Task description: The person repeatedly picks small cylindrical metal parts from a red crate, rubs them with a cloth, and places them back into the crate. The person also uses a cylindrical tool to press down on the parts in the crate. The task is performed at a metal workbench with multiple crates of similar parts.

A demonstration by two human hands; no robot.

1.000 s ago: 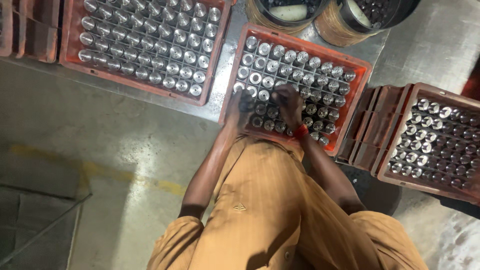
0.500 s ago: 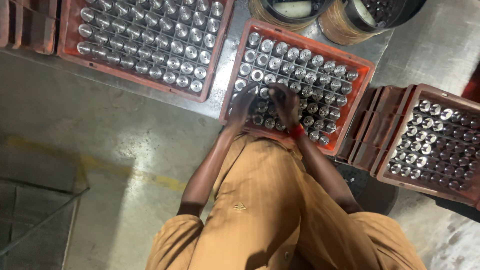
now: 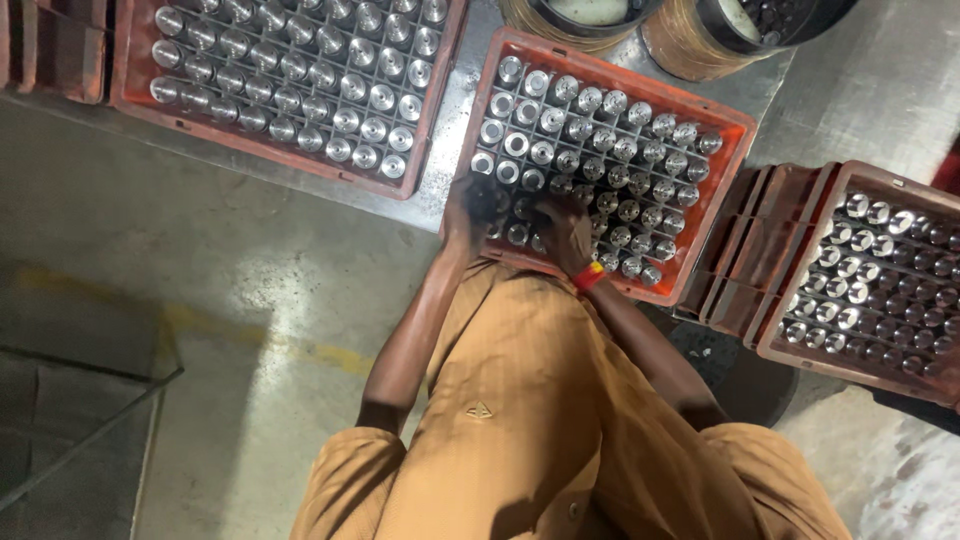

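Floor [image 3: 250, 300]: bare grey concrete, faded yellow stripe at left; carries everything here.
Crates: four red plastic crates in view, plus a sliver of another at far left edge. Middle crate [image 3: 735, 150] sits far-centre, gridded; a fuller crate [image 3: 130, 90] at far left; right crate [image 3: 800, 290] near the right edge, with an empty crate [image 3: 745, 245] leaning between it and the middle one.
Drums: two round containers [image 3: 690, 50] at the far edge, just beyond the middle crate.
Metal parts [image 3: 600, 130]: shiny cylinders standing one per cell; too many, and too many hidden, for an exact count.
Change: against half a second back, both hands sit at much the same near-left corner of the middle crate; view shifted slightly, crates unmoved.
Left hand [image 3: 470, 205]: over the near-left cells, fingers curled down among the parts; whether it has hold of one, cannot tell.
Right hand [image 3: 565, 230]: just beside the left, fingers bent onto the cylinders; grasp hidden. Red-and-yellow band [image 3: 590, 277] at wrist.
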